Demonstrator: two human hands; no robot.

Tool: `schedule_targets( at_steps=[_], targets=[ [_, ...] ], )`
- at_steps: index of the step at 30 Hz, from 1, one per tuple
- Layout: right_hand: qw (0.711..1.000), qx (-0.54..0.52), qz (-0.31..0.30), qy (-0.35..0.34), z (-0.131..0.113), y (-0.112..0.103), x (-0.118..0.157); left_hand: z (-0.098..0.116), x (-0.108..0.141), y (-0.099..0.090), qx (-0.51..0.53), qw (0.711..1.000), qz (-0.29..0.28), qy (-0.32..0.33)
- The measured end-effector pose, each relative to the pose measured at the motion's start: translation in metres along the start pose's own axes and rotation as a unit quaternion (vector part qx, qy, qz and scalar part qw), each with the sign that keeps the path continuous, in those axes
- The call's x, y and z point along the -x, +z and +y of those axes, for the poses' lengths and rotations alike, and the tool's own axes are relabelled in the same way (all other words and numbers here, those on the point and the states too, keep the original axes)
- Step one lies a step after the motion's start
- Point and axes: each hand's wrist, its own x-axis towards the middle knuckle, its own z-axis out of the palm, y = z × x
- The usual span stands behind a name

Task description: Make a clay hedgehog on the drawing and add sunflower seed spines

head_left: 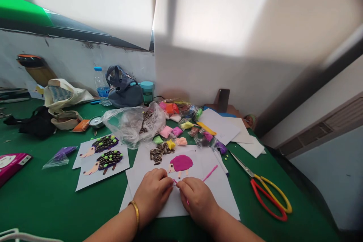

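My left hand (154,188), with a gold bangle at its wrist, is closed in a pinch over the white paper (167,208). Close beside it, my right hand (198,199) is closed around a thin pink stick (175,181), whose other end shows below the fingers. The fingertips of both hands nearly meet at the stick's tip, and whatever lies between them is too small to make out. Just beyond lies a hedgehog figure (181,163) with a magenta clay body and peach face and legs. Another pink stick (210,172) rests on the paper to the right.
Sunflower seeds (160,152) lie in a pile behind the figure. Scissors (261,187) lie at right. Two finished-looking hedgehog pictures (104,160) are at left. Farther back are clay packets (171,131), a plastic bag (127,124), a water bottle (101,87) and a phone (223,100).
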Motion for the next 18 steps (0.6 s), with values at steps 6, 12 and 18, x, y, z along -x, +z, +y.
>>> schedule_targets(
  at_steps=[6, 12, 18],
  targets=[
    [0.998, -0.054, 0.029, 0.007, 0.002, -0.006, -0.001, 0.001, 0.0, -0.001, 0.008, 1.0, 0.007, 0.004],
    [0.969, -0.212, 0.062, 0.11, 0.011, -0.023, -0.004, 0.0, 0.0, -0.001, 0.006, 1.0, 0.01, 0.006],
    [0.966, -0.226, 0.023, 0.12, 0.014, -0.02, -0.002, 0.002, 0.0, -0.002, -0.001, 1.0, 0.013, 0.011]
  ],
)
